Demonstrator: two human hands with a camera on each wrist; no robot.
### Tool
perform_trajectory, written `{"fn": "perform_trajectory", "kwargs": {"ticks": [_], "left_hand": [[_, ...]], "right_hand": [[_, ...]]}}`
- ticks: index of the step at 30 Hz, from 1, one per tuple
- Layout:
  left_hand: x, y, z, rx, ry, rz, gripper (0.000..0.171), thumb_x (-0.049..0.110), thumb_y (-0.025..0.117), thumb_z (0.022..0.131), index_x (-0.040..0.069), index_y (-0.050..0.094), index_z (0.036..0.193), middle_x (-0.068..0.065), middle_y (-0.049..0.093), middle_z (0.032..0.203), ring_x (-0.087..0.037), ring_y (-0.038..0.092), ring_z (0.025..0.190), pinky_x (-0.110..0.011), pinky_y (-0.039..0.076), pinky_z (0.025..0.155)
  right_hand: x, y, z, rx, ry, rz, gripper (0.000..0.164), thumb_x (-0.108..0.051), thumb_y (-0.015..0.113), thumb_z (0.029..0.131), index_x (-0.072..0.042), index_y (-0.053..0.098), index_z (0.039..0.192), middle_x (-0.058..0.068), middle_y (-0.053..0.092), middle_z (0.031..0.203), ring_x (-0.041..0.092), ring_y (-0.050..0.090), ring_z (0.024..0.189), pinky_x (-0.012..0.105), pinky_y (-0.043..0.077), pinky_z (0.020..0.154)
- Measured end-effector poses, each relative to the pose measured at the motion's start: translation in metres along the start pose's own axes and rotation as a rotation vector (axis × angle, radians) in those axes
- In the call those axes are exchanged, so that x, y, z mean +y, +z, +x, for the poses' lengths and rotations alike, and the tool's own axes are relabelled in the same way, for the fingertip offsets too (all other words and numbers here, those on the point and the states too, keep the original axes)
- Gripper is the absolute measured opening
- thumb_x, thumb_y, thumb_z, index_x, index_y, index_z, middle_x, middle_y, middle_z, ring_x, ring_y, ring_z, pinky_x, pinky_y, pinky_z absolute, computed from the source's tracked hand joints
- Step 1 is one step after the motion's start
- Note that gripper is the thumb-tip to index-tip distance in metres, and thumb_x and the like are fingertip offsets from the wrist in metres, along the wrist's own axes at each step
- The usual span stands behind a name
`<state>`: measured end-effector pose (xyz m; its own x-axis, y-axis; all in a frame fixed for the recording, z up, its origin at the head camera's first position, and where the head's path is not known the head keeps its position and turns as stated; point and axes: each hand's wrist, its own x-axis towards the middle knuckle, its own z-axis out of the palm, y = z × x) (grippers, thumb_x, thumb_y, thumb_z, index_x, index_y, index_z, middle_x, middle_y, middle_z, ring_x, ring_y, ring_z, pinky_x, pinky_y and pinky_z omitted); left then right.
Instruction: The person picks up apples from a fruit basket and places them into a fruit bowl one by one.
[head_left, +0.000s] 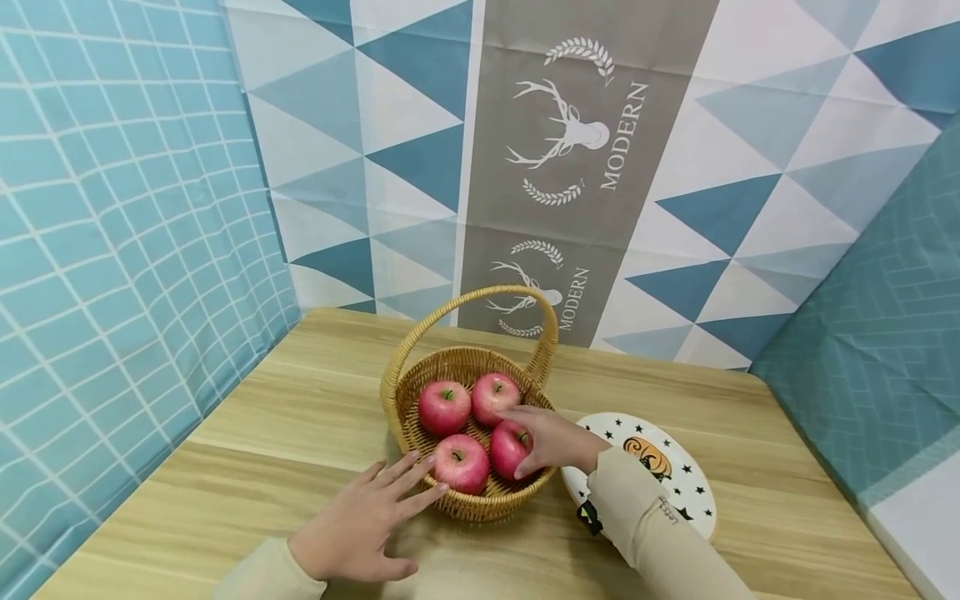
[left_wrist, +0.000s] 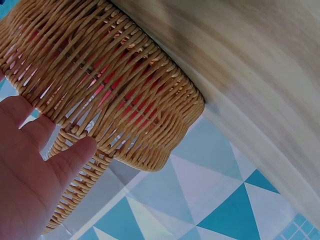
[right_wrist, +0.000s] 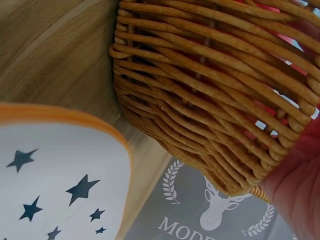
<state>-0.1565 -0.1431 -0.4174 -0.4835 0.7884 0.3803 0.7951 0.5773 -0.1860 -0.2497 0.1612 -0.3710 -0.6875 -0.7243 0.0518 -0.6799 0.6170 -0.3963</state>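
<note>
A round wicker basket [head_left: 480, 503] with a tall arched handle [head_left: 442, 310] holds several pink-red apples [head_left: 445, 407]. My right hand [head_left: 551, 440] reaches over the basket's right rim and grips the rightmost apple [head_left: 508, 448], fingers over its far side and thumb at its near side. At the near left rim, my left hand [head_left: 367, 525] rests with fingers spread, its fingertips beside the front apple [head_left: 461, 464]. In the left wrist view, the left fingers [left_wrist: 75, 157] lie along the woven rim. The right wrist view shows the right hand [right_wrist: 295, 185] partly hidden behind the basket wall.
Right of the basket, partly under the right forearm, lies a white plate [head_left: 693, 492] with black stars, a pumpkin picture and an orange rim. The wooden table [head_left: 300, 417] meets patterned cloth walls [head_left: 412, 167] at the back and sides. A white surface [head_left: 918, 517] borders its right edge.
</note>
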Motion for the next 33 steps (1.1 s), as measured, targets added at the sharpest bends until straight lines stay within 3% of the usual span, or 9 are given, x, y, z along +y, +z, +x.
{"fn": "perform_trajectory", "kwargs": {"ticks": [12, 19, 33], "left_hand": [[0.0020, 0.0074, -0.0017, 0.058, -0.002, 0.006, 0.085, 0.058, 0.074, 0.067, 0.013, 0.052, 0.136, -0.018, 0.047, 0.141, -0.037, 0.044, 0.128, -0.054, 0.048, 0.083], [0.0020, 0.0057, -0.0015, 0.025, 0.009, 0.006, 0.087, 0.043, 0.080, 0.064, 0.011, 0.050, 0.138, -0.020, 0.046, 0.141, -0.039, 0.044, 0.128, -0.054, 0.048, 0.085], [0.0042, 0.0021, -0.0014, -0.010, -0.018, -0.040, 0.090, 0.046, 0.080, 0.063, 0.012, 0.048, 0.140, -0.020, 0.042, 0.145, -0.040, 0.043, 0.129, -0.058, 0.048, 0.081]], "right_hand": [[0.0000, 0.0032, 0.0039, -0.039, -0.004, -0.046, 0.076, -0.012, 0.080, 0.066, -0.002, 0.052, 0.136, 0.018, 0.052, 0.135, 0.035, 0.047, 0.124, 0.043, 0.043, 0.097], [-0.0024, 0.0064, 0.0061, -0.046, 0.018, -0.069, 0.078, -0.013, 0.081, 0.064, -0.002, 0.051, 0.136, 0.023, 0.049, 0.135, 0.038, 0.047, 0.124, 0.045, 0.043, 0.096], [-0.0015, 0.0091, 0.0072, -0.004, -0.010, -0.135, 0.068, -0.013, 0.078, 0.060, -0.002, 0.059, 0.125, 0.018, 0.056, 0.124, 0.030, 0.053, 0.112, 0.038, 0.047, 0.090]]}}
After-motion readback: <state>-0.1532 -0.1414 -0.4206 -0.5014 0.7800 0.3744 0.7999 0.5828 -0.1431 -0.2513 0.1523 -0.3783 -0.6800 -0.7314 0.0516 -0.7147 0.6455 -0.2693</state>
